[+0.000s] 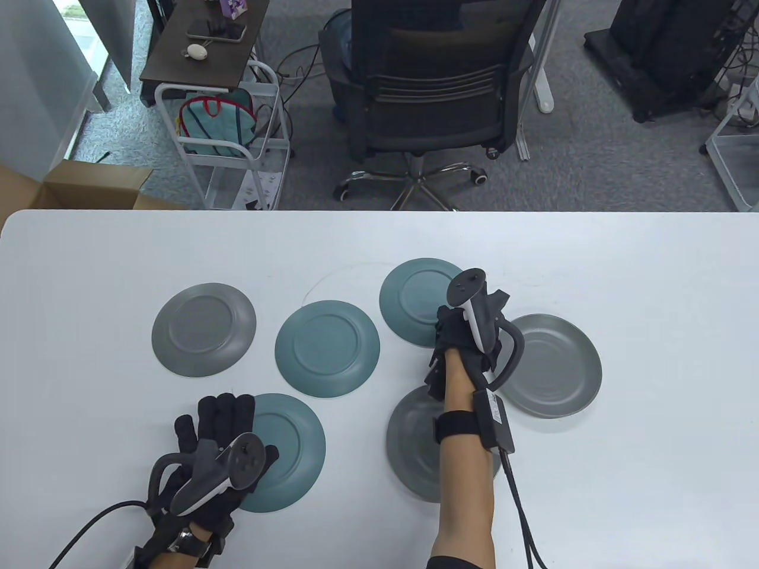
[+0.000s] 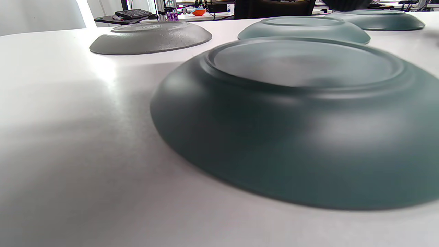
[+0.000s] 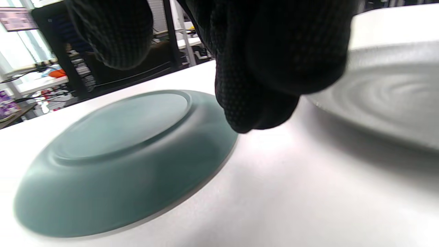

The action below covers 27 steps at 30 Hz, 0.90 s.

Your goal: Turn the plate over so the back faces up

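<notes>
Six plates lie on the white table. The grey plate at the right lies face up; it also shows in the right wrist view. The far teal plate lies back up and shows in the right wrist view. My right hand hangs between these two, fingers curled down, holding nothing. My left hand lies flat with its fingers spread on the left rim of the near teal plate, which lies back up.
A grey plate and a teal plate lie back up at the left and middle. Another grey plate lies under my right forearm. An office chair and a cart stand beyond the table's far edge.
</notes>
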Available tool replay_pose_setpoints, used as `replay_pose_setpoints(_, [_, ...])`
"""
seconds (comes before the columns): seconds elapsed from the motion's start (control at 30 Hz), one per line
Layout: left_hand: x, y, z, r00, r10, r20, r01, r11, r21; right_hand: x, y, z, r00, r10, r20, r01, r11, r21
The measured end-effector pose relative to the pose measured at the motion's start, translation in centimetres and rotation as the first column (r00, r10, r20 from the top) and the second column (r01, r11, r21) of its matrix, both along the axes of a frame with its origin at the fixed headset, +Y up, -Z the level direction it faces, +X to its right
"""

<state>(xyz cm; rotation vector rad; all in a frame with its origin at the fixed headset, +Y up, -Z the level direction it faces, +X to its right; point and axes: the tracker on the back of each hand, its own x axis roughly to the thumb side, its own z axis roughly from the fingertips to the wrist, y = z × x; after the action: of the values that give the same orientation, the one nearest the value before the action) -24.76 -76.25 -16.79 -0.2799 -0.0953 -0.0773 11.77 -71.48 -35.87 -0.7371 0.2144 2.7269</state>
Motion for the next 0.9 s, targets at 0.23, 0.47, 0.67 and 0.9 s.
replay_pose_setpoints(0.23, [0.1, 0.1, 0.1, 1.000, 0.005, 0.007, -0.005, 1.000, 0.008, -1.3, 3.5, 3.5, 0.983, 0.064, -0.171, -0.056, 0.997, 0.046])
replay_pose_setpoints(0.47, [0.1, 0.1, 0.2, 1.000, 0.006, 0.011, -0.006, 1.000, 0.016, -2.8, 5.1, 8.3, 0.930, 0.132, -0.344, -0.116, 0.991, 0.065])
replay_pose_setpoints(0.67, [0.5, -0.3, 0.2, 1.000, 0.001, 0.023, -0.001, 1.000, 0.002, -4.3, 3.4, 12.1, 0.863, 0.185, -0.469, -0.200, 0.980, 0.018])
replay_pose_setpoints(0.9, [0.8, -0.5, 0.2, 0.999, -0.002, 0.033, 0.002, 1.000, -0.010, -5.6, 0.0, 15.1, 0.794, 0.174, -0.582, -0.262, 0.963, -0.070])
